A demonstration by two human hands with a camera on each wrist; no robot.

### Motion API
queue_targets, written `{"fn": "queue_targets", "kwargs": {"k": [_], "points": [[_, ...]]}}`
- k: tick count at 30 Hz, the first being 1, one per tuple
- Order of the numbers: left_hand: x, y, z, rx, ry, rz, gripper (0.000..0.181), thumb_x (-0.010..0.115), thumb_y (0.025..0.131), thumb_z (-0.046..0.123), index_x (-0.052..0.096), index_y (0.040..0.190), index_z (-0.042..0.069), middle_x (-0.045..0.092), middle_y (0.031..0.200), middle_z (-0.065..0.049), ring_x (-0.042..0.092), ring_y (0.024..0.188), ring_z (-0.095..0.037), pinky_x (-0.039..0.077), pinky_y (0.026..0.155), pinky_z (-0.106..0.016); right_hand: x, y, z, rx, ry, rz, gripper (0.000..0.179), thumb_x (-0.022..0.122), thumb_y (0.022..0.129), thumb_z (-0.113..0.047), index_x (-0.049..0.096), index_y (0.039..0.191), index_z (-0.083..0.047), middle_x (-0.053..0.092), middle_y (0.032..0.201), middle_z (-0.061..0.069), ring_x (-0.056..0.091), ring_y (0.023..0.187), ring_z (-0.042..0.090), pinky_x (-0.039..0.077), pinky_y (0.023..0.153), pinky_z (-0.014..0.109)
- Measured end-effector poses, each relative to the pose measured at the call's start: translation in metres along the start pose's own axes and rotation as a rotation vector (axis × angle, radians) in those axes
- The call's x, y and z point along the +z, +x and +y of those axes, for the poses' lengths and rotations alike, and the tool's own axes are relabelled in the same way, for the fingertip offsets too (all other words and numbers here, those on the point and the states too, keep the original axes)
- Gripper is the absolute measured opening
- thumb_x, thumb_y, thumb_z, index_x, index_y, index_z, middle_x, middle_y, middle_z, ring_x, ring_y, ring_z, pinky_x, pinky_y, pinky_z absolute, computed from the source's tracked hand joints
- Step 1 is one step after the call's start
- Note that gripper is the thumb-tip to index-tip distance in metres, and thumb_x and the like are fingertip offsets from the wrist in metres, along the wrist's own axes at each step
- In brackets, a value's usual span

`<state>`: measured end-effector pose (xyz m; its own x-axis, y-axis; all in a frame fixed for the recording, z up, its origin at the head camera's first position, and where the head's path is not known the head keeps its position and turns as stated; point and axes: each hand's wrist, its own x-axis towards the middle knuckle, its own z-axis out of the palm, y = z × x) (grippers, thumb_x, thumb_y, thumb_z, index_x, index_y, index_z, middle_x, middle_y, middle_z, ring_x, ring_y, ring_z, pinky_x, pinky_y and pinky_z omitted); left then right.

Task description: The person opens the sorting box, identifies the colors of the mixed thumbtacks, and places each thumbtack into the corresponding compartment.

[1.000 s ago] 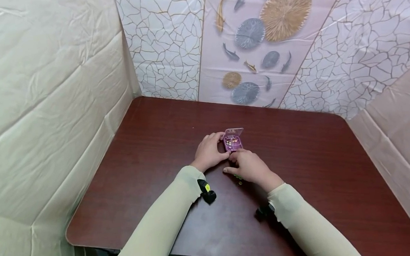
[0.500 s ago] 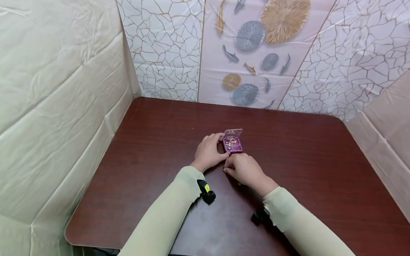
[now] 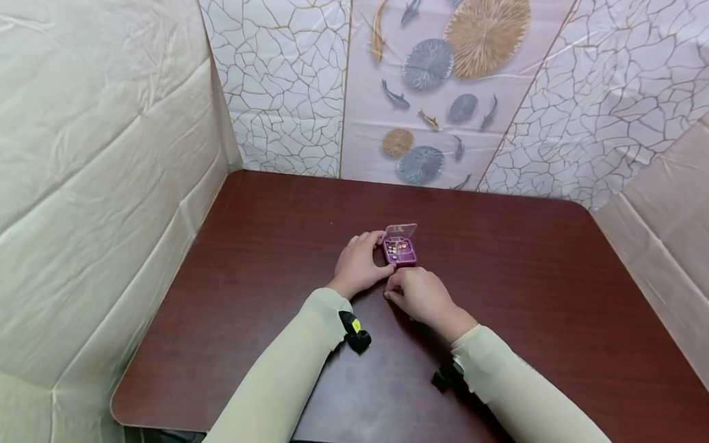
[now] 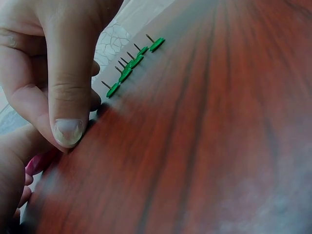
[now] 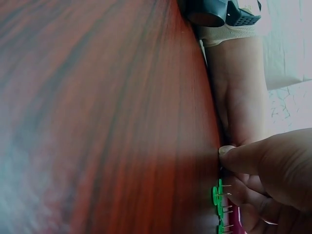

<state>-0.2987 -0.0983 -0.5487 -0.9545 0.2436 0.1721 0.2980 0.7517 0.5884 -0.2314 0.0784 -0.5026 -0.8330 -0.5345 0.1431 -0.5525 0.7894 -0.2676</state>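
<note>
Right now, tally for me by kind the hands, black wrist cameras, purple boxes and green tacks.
Left hand and right hand: 2
Black wrist cameras: 2
Purple box, lid open: 1
Green tacks: at least 5, as some overlap
Total: at least 10, leaving out the pieces inside the box, too small to count surely.

a smooth, glossy wood-grain finish is seen on the tabletop (image 3: 258,256), green plastic and thin metal on the pins (image 4: 135,62), purple plastic on the box (image 3: 408,261), and matt cloth on the sleeves (image 3: 284,367).
</note>
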Motion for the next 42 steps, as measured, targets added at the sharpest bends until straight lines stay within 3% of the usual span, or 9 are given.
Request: {"fn": "queue_targets", "kwargs": {"k": [17, 20, 23, 26, 28, 31, 33, 36, 42], "points": [[0.003, -0.006, -0.001, -0.014, -0.005, 0.003, 0.08, 0.087, 0.093, 0.047, 0.054, 0.159, 0.017, 0.065, 0.139, 0.0, 0.059, 0.128, -0.023, 0.049, 0.111, -0.043, 0.002, -0.008, 0.006, 0.009, -0.053, 0.042, 0.009, 0.085, 0.098, -0.023, 0.08, 0.09, -0.022, 0.075, 0.091, -0.004, 0.073, 0.08, 0.022, 0.061, 0.071, 0.049], [0.003, -0.006, 0.0, -0.015, 0.001, -0.002, 0.08, 0.087, 0.093, 0.047, 0.054, 0.159, 0.017, 0.065, 0.139, 0.001, 0.059, 0.129, -0.022, 0.049, 0.112, -0.042, -0.006, -0.006, 0.016, 0.093, -0.017, 0.07, 0.008, 0.083, 0.099, -0.027, 0.083, 0.093, -0.022, 0.076, 0.093, -0.002, 0.072, 0.08, 0.022, 0.06, 0.07, 0.051], [0.003, -0.005, 0.0, -0.017, 0.009, -0.009, 0.081, 0.086, 0.092, 0.048, 0.054, 0.16, 0.017, 0.065, 0.139, 0.002, 0.059, 0.128, -0.021, 0.049, 0.111, -0.041, -0.014, -0.004, 0.031, 0.228, 0.019, 0.114, 0.014, 0.082, 0.1, -0.033, 0.084, 0.104, -0.019, 0.077, 0.102, 0.001, 0.073, 0.086, 0.024, 0.06, 0.073, 0.053], [0.003, -0.005, 0.0, -0.014, 0.015, -0.011, 0.081, 0.085, 0.092, 0.048, 0.054, 0.159, 0.017, 0.065, 0.139, 0.002, 0.059, 0.128, -0.021, 0.049, 0.111, -0.04, -0.02, -0.002, 0.048, 0.353, 0.054, 0.133, 0.036, 0.082, 0.099, -0.038, 0.078, 0.123, -0.013, 0.074, 0.113, 0.008, 0.072, 0.095, 0.029, 0.059, 0.08, 0.056], [0.002, -0.004, 0.001, -0.011, 0.018, -0.008, 0.081, 0.085, 0.092, 0.048, 0.054, 0.159, 0.017, 0.065, 0.139, 0.001, 0.059, 0.129, -0.022, 0.049, 0.112, -0.041, -0.02, 0.0, 0.057, 0.393, 0.09, 0.114, 0.053, 0.083, 0.098, -0.04, 0.069, 0.138, -0.007, 0.07, 0.121, 0.014, 0.071, 0.103, 0.032, 0.058, 0.087, 0.058], [0.001, -0.004, 0.002, -0.013, 0.017, -0.001, 0.081, 0.085, 0.091, 0.049, 0.054, 0.159, 0.017, 0.065, 0.14, 0.001, 0.059, 0.129, -0.022, 0.049, 0.112, -0.041, -0.017, 0.006, 0.067, 0.376, 0.17, 0.044, 0.073, 0.083, 0.098, -0.04, 0.055, 0.153, 0.0, 0.068, 0.128, 0.02, 0.07, 0.109, 0.035, 0.058, 0.094, 0.057], [0.0, -0.004, 0.003, -0.017, 0.012, -0.002, 0.081, 0.085, 0.091, 0.048, 0.054, 0.159, 0.017, 0.065, 0.14, 0.001, 0.058, 0.13, -0.022, 0.049, 0.112, -0.042, -0.013, 0.011, 0.071, 0.342, 0.233, -0.004, 0.076, 0.083, 0.099, -0.038, 0.051, 0.155, 0.003, 0.068, 0.13, 0.022, 0.071, 0.109, 0.035, 0.058, 0.096, 0.055], [-0.001, -0.004, 0.004, -0.02, -0.001, -0.008, 0.082, 0.086, 0.091, 0.047, 0.053, 0.159, 0.017, 0.065, 0.141, 0.001, 0.058, 0.13, -0.022, 0.049, 0.113, -0.042, -0.009, 0.018, 0.072, 0.301, 0.275, -0.045, 0.071, 0.084, 0.1, -0.036, 0.056, 0.152, 0.004, 0.071, 0.126, 0.02, 0.072, 0.104, 0.031, 0.06, 0.092, 0.051], [-0.002, -0.002, 0.004, -0.025, -0.005, -0.002, 0.082, 0.087, 0.091, 0.045, 0.053, 0.16, 0.017, 0.064, 0.141, 0.0, 0.058, 0.131, -0.022, 0.049, 0.113, -0.042, -0.006, 0.026, 0.072, 0.271, 0.261, -0.023, 0.06, 0.086, 0.098, -0.033, 0.063, 0.14, 0.003, 0.073, 0.113, 0.015, 0.071, 0.091, 0.024, 0.061, 0.084, 0.046]]}}
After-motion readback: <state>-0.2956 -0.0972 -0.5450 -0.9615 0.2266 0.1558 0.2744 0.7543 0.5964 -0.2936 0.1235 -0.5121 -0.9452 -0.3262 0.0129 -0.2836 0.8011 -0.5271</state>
